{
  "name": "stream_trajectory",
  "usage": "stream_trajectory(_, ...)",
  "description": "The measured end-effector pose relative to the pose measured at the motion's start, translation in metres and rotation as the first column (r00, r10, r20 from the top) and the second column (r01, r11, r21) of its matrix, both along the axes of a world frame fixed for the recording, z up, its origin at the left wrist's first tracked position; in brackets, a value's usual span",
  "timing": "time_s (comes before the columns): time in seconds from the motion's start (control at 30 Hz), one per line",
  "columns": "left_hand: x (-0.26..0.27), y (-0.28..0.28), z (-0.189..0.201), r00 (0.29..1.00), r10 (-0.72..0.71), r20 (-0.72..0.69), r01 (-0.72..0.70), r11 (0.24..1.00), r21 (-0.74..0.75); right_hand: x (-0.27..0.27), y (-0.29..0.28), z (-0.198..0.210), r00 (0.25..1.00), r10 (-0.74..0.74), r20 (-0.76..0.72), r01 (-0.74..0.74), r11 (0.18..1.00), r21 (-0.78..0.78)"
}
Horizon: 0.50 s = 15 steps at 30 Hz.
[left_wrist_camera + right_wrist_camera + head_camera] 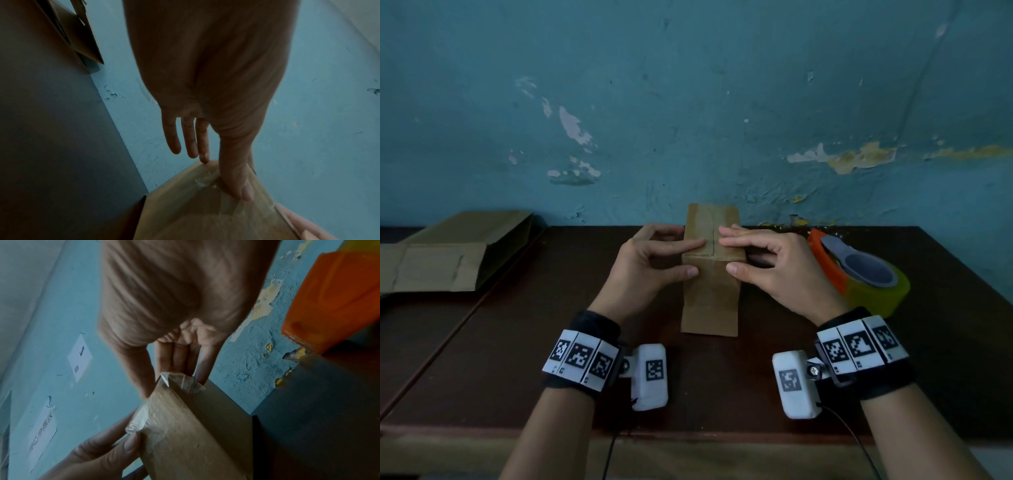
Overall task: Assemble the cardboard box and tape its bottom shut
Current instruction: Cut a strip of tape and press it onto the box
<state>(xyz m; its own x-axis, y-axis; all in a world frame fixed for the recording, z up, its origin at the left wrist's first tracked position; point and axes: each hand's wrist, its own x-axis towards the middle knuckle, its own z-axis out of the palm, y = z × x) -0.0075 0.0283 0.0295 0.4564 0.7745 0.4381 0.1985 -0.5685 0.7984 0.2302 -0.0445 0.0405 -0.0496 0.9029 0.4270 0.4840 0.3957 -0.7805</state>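
Observation:
A small brown cardboard box [709,301] stands upright mid-table, its closed flaps with a centre seam facing up. My left hand [697,257] lays a straight index finger across the flaps and sets its thumb on the front face. My right hand [726,255] mirrors it from the other side. In the left wrist view the thumb [238,183] presses flat on clear tape [226,209] over the box [185,216]. In the right wrist view the straight fingers [176,360] reach behind the box [195,434], where clear tape [144,421] wraps over the edge.
An orange tape dispenser [825,263] with a yellowish roll [876,294] lies just right of my right hand, also seen as the orange dispenser [333,296]. Flattened cardboard [448,253] lies at the far left. The dark table [517,342] backs onto a blue peeling wall [688,120].

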Motion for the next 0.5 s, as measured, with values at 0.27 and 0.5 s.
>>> stream_trajectory(0.27, 0.002, 0.000, -0.003, 0.999, 0.042, 0.006, -0.042, 0.998, 0.049, -0.001, -0.002, 0.001, 1.000, 0.023, 0.019, -0.023, 0.999, -0.023)
stream_trajectory(0.5, 0.000, 0.005, -0.008, 1.000, -0.001, -0.031, 0.001, 1.000, 0.002, 0.014, -0.002, 0.004, 0.982, 0.170, -0.085, -0.178, 0.978, -0.106)
